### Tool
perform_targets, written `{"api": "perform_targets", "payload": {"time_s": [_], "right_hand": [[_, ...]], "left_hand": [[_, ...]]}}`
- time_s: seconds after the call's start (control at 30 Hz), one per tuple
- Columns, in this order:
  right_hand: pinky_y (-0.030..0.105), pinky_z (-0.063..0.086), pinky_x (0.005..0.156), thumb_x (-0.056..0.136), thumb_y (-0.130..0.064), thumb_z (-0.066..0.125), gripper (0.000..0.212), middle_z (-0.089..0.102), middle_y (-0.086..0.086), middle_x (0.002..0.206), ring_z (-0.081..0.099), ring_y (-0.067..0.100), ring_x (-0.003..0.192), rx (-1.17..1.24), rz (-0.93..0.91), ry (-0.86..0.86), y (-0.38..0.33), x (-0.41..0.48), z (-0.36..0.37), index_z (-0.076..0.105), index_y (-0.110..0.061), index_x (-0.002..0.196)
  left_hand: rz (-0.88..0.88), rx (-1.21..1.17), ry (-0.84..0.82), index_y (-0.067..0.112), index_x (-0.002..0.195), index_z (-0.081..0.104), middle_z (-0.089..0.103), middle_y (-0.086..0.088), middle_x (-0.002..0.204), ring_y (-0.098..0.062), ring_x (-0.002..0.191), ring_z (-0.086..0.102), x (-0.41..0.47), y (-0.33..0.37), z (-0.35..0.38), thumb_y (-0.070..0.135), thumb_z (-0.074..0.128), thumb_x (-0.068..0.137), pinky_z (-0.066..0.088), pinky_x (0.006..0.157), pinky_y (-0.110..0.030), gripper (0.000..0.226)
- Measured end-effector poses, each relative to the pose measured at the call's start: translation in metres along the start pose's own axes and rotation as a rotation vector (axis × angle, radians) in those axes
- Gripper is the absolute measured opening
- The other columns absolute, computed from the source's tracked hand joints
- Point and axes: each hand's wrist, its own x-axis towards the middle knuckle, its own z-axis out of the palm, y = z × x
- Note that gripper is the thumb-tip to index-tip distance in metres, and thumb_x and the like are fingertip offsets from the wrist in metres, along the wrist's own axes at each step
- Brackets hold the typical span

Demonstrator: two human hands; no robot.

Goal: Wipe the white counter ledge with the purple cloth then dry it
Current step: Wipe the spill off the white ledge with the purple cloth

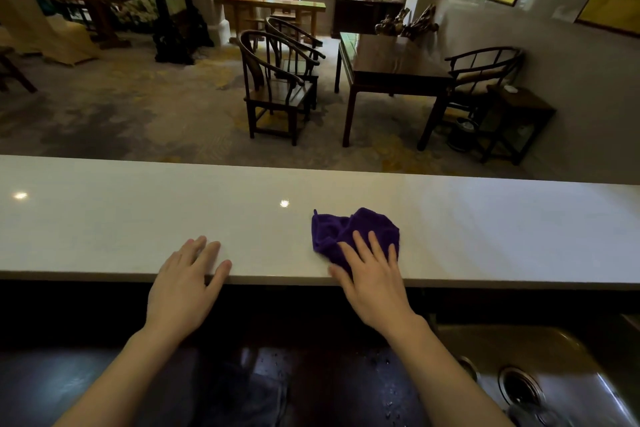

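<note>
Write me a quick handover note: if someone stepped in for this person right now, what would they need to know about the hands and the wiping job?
Left hand: flat and open on the near edge of the white counter ledge, holding nothing.
Right hand: open, fingers spread, pressing on the purple cloth, not gripping it.
The cloth lies bunched on the ledge, right of centre, near the front edge.
Done: cannot tell how much has been wiped; the surface looks glossy all along.
Left: finish wiping the ledge, then dry it. No separate drying cloth is in view.
</note>
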Motion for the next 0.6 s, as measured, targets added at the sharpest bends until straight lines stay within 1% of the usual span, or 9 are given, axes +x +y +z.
{"api": "perform_targets", "payload": {"time_s": [0.07,0.17,0.27,0.3,0.37,0.4,0.47,0.53,0.6], "right_hand": [[0.059,0.001,0.122,0.096,-0.068,0.021,0.068,0.024,0.004,0.166,0.01,0.034,0.155,-0.043,-0.024,-0.011,-0.002,-0.003,-0.002,0.032,-0.031,0.153],[0.059,0.005,0.124,0.105,-0.047,0.037,0.048,0.038,0.004,0.161,0.022,0.033,0.152,0.003,-0.053,0.022,-0.008,-0.005,-0.006,0.043,-0.027,0.148],[0.054,0.023,0.121,0.106,-0.028,0.045,0.026,0.069,0.006,0.128,0.055,0.031,0.128,0.191,-0.017,0.124,-0.016,-0.009,-0.015,0.061,-0.02,0.125],[0.051,0.035,0.114,0.106,-0.027,0.045,0.021,0.073,0.004,0.11,0.063,0.029,0.109,0.287,0.008,0.157,-0.019,-0.011,-0.02,0.061,-0.019,0.116],[0.04,0.052,0.083,0.106,-0.03,0.043,0.02,0.07,0.001,0.092,0.063,0.021,0.083,0.466,0.066,0.189,-0.024,-0.014,-0.033,0.059,-0.019,0.107],[0.031,0.051,0.07,0.107,-0.031,0.042,0.019,0.068,-0.002,0.091,0.062,0.014,0.079,0.556,0.086,0.19,-0.026,-0.015,-0.042,0.059,-0.021,0.106],[0.016,0.047,0.061,0.107,-0.034,0.042,0.018,0.068,-0.01,0.091,0.063,0.002,0.081,0.75,0.107,0.164,-0.03,-0.018,-0.057,0.059,-0.028,0.104],[0.015,0.049,0.066,0.106,-0.039,0.042,0.021,0.071,-0.01,0.093,0.064,-0.005,0.087,0.942,0.139,0.089,-0.035,-0.021,-0.07,0.062,-0.036,0.103],[0.027,0.054,0.076,0.105,-0.043,0.043,0.024,0.074,-0.013,0.101,0.069,0.001,0.092,1.147,0.187,-0.009,-0.041,-0.026,-0.078,0.066,-0.043,0.103]], "left_hand": [[0.002,-0.003,-0.017,0.016,0.14,0.051,0.045,-0.011,0.152,-0.029,0.142,0.039,-0.001,0.001,-0.001,0.044,0.05,0.096,0.031,0.117,-0.045,0.052],[0.012,-0.01,-0.06,0.016,0.143,0.048,0.041,-0.011,0.155,-0.029,0.144,0.035,0.0,0.001,-0.005,0.044,0.049,0.096,0.028,0.118,-0.044,0.054],[0.012,-0.037,-0.092,0.015,0.143,0.048,0.038,-0.011,0.156,-0.028,0.145,0.033,0.0,0.003,-0.01,0.044,0.05,0.096,0.026,0.12,-0.044,0.055],[0.021,-0.052,-0.091,0.015,0.142,0.049,0.039,-0.01,0.156,-0.028,0.145,0.033,-0.001,0.006,-0.011,0.044,0.051,0.095,0.026,0.12,-0.044,0.055],[0.047,-0.134,-0.08,0.016,0.14,0.051,0.041,-0.008,0.155,-0.025,0.144,0.035,-0.005,0.015,-0.014,0.043,0.056,0.094,0.027,0.119,-0.042,0.054],[0.059,-0.203,-0.075,0.017,0.14,0.051,0.043,-0.005,0.153,-0.023,0.143,0.037,-0.008,0.021,-0.015,0.043,0.058,0.092,0.029,0.118,-0.04,0.054],[0.067,-0.391,-0.059,0.021,0.136,0.054,0.051,0.002,0.144,-0.017,0.134,0.046,-0.014,0.038,-0.016,0.047,0.062,0.088,0.036,0.111,-0.034,0.055],[0.021,-0.66,-0.08,0.028,0.132,0.057,0.059,0.011,0.132,-0.008,0.121,0.055,-0.02,0.058,-0.018,0.059,0.063,0.081,0.043,0.099,-0.027,0.059],[-0.079,-0.945,-0.167,0.035,0.126,0.061,0.066,0.013,0.125,-0.005,0.116,0.061,-0.023,0.077,-0.018,0.069,0.063,0.075,0.048,0.096,-0.026,0.062]]}}
